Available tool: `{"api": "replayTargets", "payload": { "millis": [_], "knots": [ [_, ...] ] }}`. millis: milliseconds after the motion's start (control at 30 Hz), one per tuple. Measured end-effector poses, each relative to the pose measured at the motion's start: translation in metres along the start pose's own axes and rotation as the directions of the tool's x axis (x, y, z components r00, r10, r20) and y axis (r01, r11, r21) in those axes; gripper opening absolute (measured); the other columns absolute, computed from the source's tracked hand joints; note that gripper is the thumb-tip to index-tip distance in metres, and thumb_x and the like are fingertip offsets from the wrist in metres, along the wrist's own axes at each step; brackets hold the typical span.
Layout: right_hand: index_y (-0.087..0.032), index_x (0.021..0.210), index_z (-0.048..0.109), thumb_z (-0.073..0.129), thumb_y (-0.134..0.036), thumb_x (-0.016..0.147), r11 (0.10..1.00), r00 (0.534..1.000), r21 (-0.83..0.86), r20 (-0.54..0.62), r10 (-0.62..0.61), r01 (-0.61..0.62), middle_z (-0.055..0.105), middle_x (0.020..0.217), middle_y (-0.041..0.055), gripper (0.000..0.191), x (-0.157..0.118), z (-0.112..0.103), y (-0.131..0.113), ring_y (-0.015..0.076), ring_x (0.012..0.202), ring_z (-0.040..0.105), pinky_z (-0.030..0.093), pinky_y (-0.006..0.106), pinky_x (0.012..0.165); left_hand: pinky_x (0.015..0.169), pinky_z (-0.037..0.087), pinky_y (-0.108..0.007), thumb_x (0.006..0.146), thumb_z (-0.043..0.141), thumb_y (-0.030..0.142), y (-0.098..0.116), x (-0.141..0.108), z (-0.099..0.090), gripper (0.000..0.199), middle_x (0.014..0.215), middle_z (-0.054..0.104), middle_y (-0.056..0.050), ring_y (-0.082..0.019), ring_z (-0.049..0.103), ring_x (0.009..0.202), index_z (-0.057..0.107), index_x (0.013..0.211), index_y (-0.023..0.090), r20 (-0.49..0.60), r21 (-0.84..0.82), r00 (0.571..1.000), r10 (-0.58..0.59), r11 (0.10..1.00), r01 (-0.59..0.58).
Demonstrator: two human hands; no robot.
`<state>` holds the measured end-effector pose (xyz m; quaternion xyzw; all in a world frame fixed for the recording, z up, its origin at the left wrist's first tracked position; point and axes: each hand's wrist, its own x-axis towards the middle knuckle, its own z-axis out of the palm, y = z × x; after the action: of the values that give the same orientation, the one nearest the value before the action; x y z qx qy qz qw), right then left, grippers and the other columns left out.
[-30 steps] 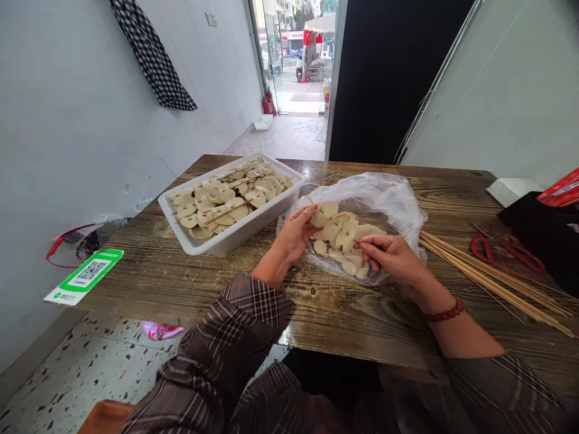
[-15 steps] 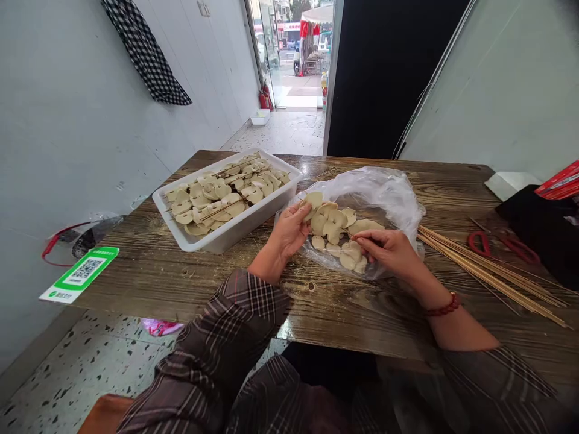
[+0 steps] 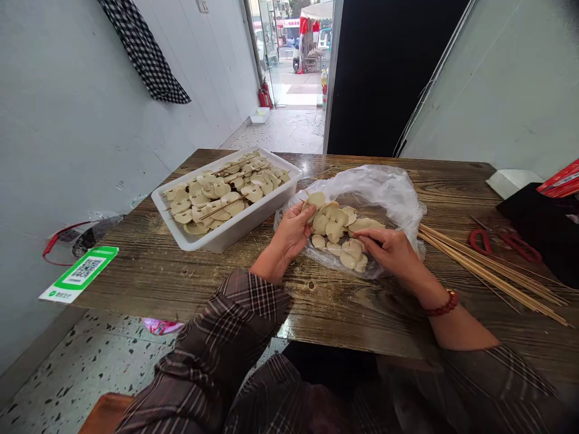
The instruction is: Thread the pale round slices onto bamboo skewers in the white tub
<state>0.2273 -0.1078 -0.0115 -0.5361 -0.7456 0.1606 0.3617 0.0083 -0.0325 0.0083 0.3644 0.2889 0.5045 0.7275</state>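
Observation:
My left hand (image 3: 293, 230) is closed on pale, flat round slices (image 3: 315, 201) threaded on a thin skewer, over the near left side of an open clear plastic bag (image 3: 389, 187). My right hand (image 3: 391, 250) pinches the skewer's other end, right of the threaded slices. Beneath and between the hands, loose slices (image 3: 350, 254) lie on the bag. To the left stands a white plastic tub (image 3: 235, 226) heaped with skewered slices (image 3: 221, 190). Right of the bag, a bundle of bare wooden skewers (image 3: 488, 265) rests on the wooden table (image 3: 190, 277).
Red-handled scissors (image 3: 479, 241) lie behind the skewers, beside a black box (image 3: 543, 232). A green card with a printed code (image 3: 81, 274) sits at the table's left edge. A checked cloth (image 3: 145, 54) hangs on the left wall, and a glass door stands beyond.
A skewer tip now shows above my left fingers, and the slices there have turned slightly. Both hands are otherwise almost where they were.

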Motion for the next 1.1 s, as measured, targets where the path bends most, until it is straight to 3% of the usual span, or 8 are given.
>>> {"api": "replayTargets", "payload": {
  "millis": [400, 533, 633, 767, 967, 1100],
  "knots": [
    [-0.021, 0.100, 0.077, 0.054, -0.030, 0.091, 0.999, 0.996, 0.038, -0.094, 0.002, 0.002, 0.078, 0.099, 0.0081, 0.026, -0.001, 0.002, -0.003, 0.0245, 0.090, 0.072, 0.056, 0.038, 0.082, 0.082, 0.059, -0.027, 0.076, 0.077, 0.023, -0.001, -0.001, 0.006, 0.027, 0.097, 0.075, -0.008, -0.019, 0.072, 0.094, 0.070, 0.099, 0.013, -0.015, -0.035, 0.999, -0.045, 0.998, 0.045],
    [-0.020, 0.098, 0.077, 0.054, -0.033, 0.092, 0.992, 0.991, 0.120, -0.123, 0.055, -0.041, 0.077, 0.084, 0.0070, 0.028, 0.002, 0.002, -0.008, 0.0228, 0.078, 0.071, 0.055, 0.036, 0.074, 0.086, 0.059, -0.030, 0.083, 0.071, 0.032, 0.001, 0.000, 0.003, 0.028, 0.102, 0.075, -0.010, -0.021, 0.071, 0.098, 0.068, 0.104, 0.014, -0.005, -0.131, 0.998, -0.058, 0.990, 0.057],
    [-0.019, 0.097, 0.077, 0.054, -0.036, 0.091, 0.985, 0.989, 0.157, -0.122, 0.089, -0.069, 0.073, 0.071, 0.0048, 0.029, 0.003, 0.002, -0.011, 0.0205, 0.068, 0.067, 0.053, 0.034, 0.067, 0.088, 0.059, -0.032, 0.086, 0.068, 0.035, -0.001, -0.002, 0.005, 0.031, 0.108, 0.074, -0.011, -0.022, 0.070, 0.103, 0.067, 0.110, 0.015, 0.068, -0.144, 0.993, -0.093, 0.984, 0.102],
    [-0.020, 0.097, 0.077, 0.055, -0.036, 0.090, 0.980, 0.991, 0.182, -0.093, 0.101, -0.083, 0.072, 0.070, 0.0039, 0.029, 0.003, 0.004, -0.011, 0.0189, 0.063, 0.064, 0.050, 0.032, 0.062, 0.087, 0.059, -0.032, 0.080, 0.074, 0.027, -0.004, -0.003, 0.006, 0.029, 0.108, 0.074, -0.009, -0.022, 0.069, 0.105, 0.067, 0.106, 0.017, 0.096, -0.116, 0.992, -0.084, 0.989, 0.095],
    [-0.020, 0.100, 0.077, 0.054, -0.037, 0.091, 0.966, 0.989, 0.232, -0.072, 0.130, -0.110, 0.070, 0.068, 0.0035, 0.030, 0.002, 0.006, -0.009, 0.0184, 0.063, 0.063, 0.048, 0.031, 0.059, 0.088, 0.058, -0.029, 0.082, 0.072, 0.031, 0.002, 0.003, 0.000, 0.033, 0.109, 0.074, -0.008, -0.020, 0.068, 0.108, 0.067, 0.112, 0.017, -0.023, -0.155, 0.999, 0.027, 0.987, -0.030],
    [-0.021, 0.100, 0.077, 0.053, -0.035, 0.091, 0.974, 0.992, 0.203, -0.052, 0.114, -0.101, 0.069, 0.066, 0.0020, 0.029, 0.002, 0.007, -0.007, 0.0178, 0.061, 0.063, 0.049, 0.032, 0.061, 0.093, 0.056, -0.035, 0.078, 0.076, 0.034, 0.002, 0.000, 0.003, 0.040, 0.112, 0.073, -0.010, -0.024, 0.066, 0.112, 0.067, 0.113, 0.016, 0.053, -0.134, 0.999, -0.007, 0.991, 0.014]
  ]
}}
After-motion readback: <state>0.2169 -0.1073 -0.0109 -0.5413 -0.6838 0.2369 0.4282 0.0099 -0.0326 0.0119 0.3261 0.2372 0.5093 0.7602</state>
